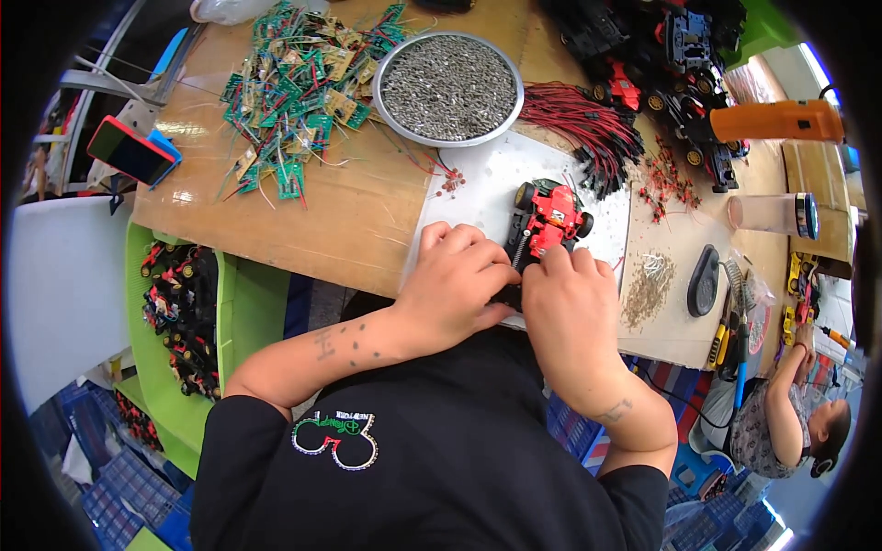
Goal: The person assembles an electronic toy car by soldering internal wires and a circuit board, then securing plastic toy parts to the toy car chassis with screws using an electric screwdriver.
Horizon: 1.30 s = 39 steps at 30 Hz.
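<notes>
A small red and black toy car (557, 214) with black tyres and gold wheel hubs sits on a white sheet (602, 230) at the table's near edge. My left hand (457, 283) curls at the car's near left side, thumb and forefinger closed on its black near end. From the right, my right hand (571, 308) grips the same end with bent fingers. The fingertips and whatever small part lies between them are mostly hidden. A metal bowl (379, 101) full of small screws stands beyond the car, near some red components (450, 182).
Circuit boards with wires (299, 101) pile up at far left; red and black leads (583, 129) lie right of the bowl. Black car bodies (689, 110), an orange-handled tool (776, 121) and a clear jar (767, 215) are right. A green crate (253, 312) stands left. Another person (781, 418) works at right.
</notes>
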Each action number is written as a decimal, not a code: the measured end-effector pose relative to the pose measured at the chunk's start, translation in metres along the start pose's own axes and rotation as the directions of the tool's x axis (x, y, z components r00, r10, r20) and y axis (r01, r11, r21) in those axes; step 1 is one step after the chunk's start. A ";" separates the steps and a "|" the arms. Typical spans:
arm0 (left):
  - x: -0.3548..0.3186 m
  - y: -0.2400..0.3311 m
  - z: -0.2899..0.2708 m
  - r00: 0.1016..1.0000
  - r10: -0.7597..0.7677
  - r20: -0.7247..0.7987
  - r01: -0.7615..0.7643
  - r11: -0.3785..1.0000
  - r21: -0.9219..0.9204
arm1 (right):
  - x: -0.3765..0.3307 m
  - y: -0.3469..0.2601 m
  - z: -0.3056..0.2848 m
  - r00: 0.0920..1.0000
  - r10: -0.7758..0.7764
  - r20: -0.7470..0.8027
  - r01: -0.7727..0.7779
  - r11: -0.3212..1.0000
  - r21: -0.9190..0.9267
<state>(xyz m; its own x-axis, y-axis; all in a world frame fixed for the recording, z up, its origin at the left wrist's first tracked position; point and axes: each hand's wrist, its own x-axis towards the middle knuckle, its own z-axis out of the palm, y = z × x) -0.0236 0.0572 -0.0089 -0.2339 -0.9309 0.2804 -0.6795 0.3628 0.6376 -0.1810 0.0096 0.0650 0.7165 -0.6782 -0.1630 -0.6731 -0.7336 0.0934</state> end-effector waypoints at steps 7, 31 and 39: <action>0.027 -0.034 -0.024 0.984 -0.002 -0.176 0.024 0.993 0.119 | -0.017 0.017 -0.019 0.988 0.123 -0.090 -0.090 0.947 0.308; 0.081 -0.094 -0.063 0.924 0.087 -0.373 0.151 0.812 0.564 | 0.032 0.127 -0.026 0.519 0.715 -0.469 0.528 0.163 0.833; 0.089 -0.096 -0.062 0.906 0.182 -0.382 0.072 0.822 0.565 | 0.025 0.099 -0.023 0.709 0.539 -0.455 0.599 -0.119 0.792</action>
<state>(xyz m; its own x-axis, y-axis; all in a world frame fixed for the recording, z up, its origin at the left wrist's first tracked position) 0.0636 -0.0574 -0.0006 -0.0706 -0.7615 0.6443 -0.9683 0.2076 0.1393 -0.2258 -0.0811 0.0924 0.2288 -0.8955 0.3818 0.3641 -0.2851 -0.8867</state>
